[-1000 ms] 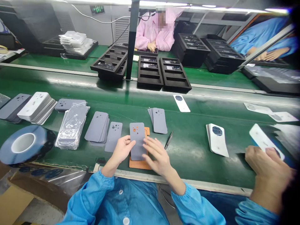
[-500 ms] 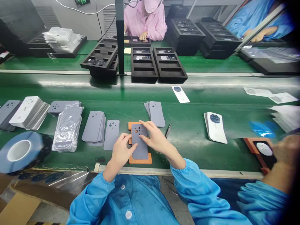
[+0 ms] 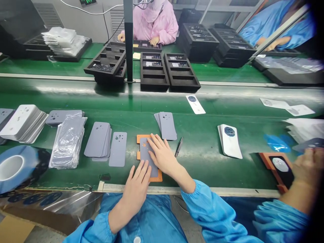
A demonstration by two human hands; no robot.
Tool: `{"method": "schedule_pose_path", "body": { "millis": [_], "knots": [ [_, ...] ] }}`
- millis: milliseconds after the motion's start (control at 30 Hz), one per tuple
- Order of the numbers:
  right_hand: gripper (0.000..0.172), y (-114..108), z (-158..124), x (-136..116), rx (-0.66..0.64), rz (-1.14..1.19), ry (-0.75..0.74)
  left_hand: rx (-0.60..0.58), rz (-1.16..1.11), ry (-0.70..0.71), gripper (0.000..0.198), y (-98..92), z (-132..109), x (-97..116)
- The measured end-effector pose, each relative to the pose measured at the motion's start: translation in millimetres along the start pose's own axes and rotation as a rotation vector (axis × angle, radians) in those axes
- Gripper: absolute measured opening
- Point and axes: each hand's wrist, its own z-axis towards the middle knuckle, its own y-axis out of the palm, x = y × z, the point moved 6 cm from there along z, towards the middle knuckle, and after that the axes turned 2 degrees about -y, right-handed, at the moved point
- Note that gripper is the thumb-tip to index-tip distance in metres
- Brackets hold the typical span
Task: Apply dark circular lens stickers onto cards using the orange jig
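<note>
One gray sheet (image 3: 144, 153): lies on an orange holder (image 3: 156, 178), close to the middle of the worktop's near edge.
Right hand (image 3: 164, 158): laid over the sheet with its fingers stretched out, grasping nothing.
Left hand (image 3: 136, 184): loose and spread, its fingertips at the low end of the sheet. It grips nothing; I cannot tell if it presses.
Worktop (image 3: 197, 168): long, green and a bit shiny, with a pale strip (image 3: 215, 192) along its near edge.
Left end: a big blue roll (image 3: 32, 168) sits by the near edge. Behind it is a white pile (image 3: 22, 121). To its right come a pile in clear plastic (image 3: 68, 141), a gray pile (image 3: 97, 140) and a single gray piece (image 3: 118, 148).
Middle: black tweezers (image 3: 179, 147) lie just right of the right hand, near a small gray stack (image 3: 168, 126).
Right end: a white stack (image 3: 231, 143) with a dark circle on top. Farther right, a co-worker's hand (image 3: 306, 165) is beside a red and black holder (image 3: 280, 168).
Far edge: a pale rail (image 3: 222, 85) runs along it. Black trays (image 3: 154, 76) stand there by a dark post (image 3: 129, 40).
Room: a person in pink (image 3: 165, 20) works across from here, another in blue (image 3: 268, 20) at the far right corner. White bags (image 3: 64, 40) are heaped near a gray wall (image 3: 68, 17).
</note>
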Motion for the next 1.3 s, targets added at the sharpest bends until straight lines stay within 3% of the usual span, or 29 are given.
{"method": "schedule_pose_path", "body": {
  "millis": [233, 600, 900, 1067, 1200, 1300],
  "knots": [
    [0.053, 17.4, -13.1, -15.2, -0.012, -0.078, -0.053, 0.029, -0.068, -0.013, 0.053, -0.9, 0.8, -2.1],
    [0.079, 16.8, -4.6, -28.9, 0.047, -0.049, 0.03, 0.026, -0.157, -0.016, 0.052, 4.2, 1.0, -2.1],
    [0.077, 18.0, 5.3, -35.9, 0.181, -0.038, 0.109, 0.03, -0.22, -0.055, 0.047, 7.4, -1.5, -3.4],
    [0.075, 17.3, 8.2, -35.4, 0.146, -0.042, 0.108, 0.032, -0.217, -0.057, 0.046, -2.3, 1.6, -3.4],
    [0.063, 15.1, -10.9, -26.2, 0.122, 0.009, 0.057, 0.009, -0.235, -0.064, 0.055, -10.2, 3.7, -4.2],
    [0.059, 15.5, -34.2, -11.6, 0.184, 0.06, 0.141, 0.02, -0.286, -0.086, 0.062, -12.7, 4.4, -5.1]
  ]
}}
